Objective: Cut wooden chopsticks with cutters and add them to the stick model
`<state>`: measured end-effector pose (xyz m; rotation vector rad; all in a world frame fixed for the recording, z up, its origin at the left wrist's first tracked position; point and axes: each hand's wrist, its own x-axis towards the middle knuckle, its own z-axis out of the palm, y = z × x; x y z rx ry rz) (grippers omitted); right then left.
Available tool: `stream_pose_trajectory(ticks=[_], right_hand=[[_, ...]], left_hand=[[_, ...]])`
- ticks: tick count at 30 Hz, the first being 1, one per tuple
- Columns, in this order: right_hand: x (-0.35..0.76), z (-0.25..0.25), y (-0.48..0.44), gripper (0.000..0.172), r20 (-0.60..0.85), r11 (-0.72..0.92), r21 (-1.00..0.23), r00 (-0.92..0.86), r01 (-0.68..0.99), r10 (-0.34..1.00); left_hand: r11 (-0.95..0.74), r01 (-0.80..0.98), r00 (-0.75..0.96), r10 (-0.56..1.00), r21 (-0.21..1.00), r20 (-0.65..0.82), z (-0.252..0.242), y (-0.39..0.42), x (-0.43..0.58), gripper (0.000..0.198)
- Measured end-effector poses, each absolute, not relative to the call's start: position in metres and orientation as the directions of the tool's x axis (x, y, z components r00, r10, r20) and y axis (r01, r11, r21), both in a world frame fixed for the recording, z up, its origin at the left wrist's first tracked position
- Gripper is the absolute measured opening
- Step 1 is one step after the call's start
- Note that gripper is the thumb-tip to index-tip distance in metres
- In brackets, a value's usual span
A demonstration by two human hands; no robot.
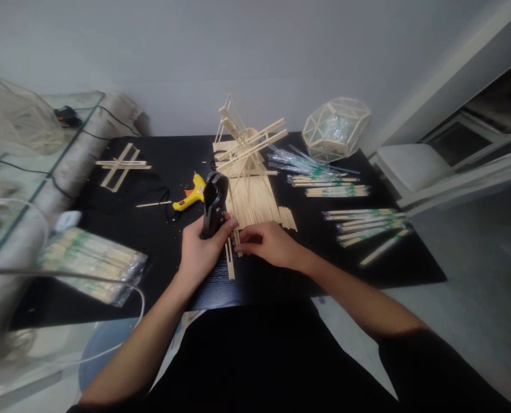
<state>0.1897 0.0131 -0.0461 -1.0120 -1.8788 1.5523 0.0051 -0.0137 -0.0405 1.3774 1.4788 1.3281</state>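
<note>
In the middle of the black table, my left hand [201, 249] is closed around a black hand tool [214, 201] with a rounded head; its exact kind is unclear. The thumb of that hand reaches the thin wooden sticks [230, 267] lying below it. My right hand [270, 244] has its fingers closed on the short wooden sticks [238, 241] beside my left thumb. Just beyond both hands stands a windmill-like stick model [249, 143] with crossed blades, on a base of flat-laid sticks [253, 201]. A yellow glue gun [190, 195] lies left of the tool.
A crossed stick frame [124, 166] lies at the back left. Bagged sticks [94, 264] are at the front left, and several wrapped bundles [362, 223] at the right. A faceted stick lantern [336, 129] stands at the back right. Cables cross the left side.
</note>
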Motion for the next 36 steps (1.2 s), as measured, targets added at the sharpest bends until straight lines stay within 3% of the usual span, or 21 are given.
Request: stream_pose_trajectory(ticks=[6, 13, 23, 36], right_hand=[[0.190, -0.054, 0.015, 0.006, 0.011, 0.225, -0.923, -0.564, 0.311, 0.826], [0.190, -0.058, 0.019, 0.004, 0.039, 0.275, -0.899, -0.564, 0.340, 0.825], [0.190, -0.066, 0.023, 0.011, 0.146, 0.369, -0.875, -0.556, 0.313, 0.818], [0.191, -0.071, 0.025, 0.017, 0.108, 0.364, -0.871, -0.596, 0.328, 0.796]], left_hand=[[-0.097, 0.274, -0.186, 0.971, 0.957, 0.152, -0.042, -0.013, 0.007, 0.022], [-0.099, 0.311, -0.171, 0.972, 0.945, 0.158, -0.055, -0.016, 0.007, 0.024], [-0.088, 0.211, -0.149, 0.981, 0.974, 0.121, -0.052, -0.018, 0.008, 0.021], [-0.134, 0.220, -0.131, 0.978, 0.966, 0.165, -0.055, -0.021, 0.003, 0.018]])
